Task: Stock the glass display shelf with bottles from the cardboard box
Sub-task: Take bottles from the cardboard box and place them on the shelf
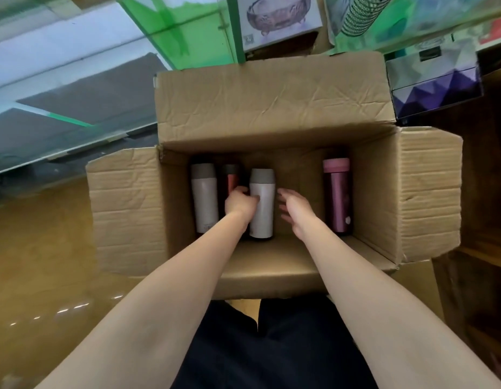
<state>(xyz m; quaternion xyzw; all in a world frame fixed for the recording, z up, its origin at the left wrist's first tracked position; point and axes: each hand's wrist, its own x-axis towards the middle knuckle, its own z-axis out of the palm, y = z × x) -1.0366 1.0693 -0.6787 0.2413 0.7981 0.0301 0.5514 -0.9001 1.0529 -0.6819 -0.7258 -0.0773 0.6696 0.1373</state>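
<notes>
An open cardboard box [412, 192] stands on the floor in front of me with several bottles lying inside. At the left lies a white bottle with a grey cap [204, 200], then a red bottle [230, 178], then a second white bottle [262, 209]. A pink bottle [336, 197] lies apart at the right. My left hand [240, 204] grips the second white bottle around its middle from the left side. My right hand [292, 209] hovers just right of that bottle with fingers spread, holding nothing. The glass display shelf [75, 88] is at the upper left.
Boxed glassware [280, 21] and a purple patterned box [437, 85] sit on shelving beyond the box. A green frame post [235, 29] divides the shelves. Brown floor [41, 262] spreads to the left. My dark trousers are below.
</notes>
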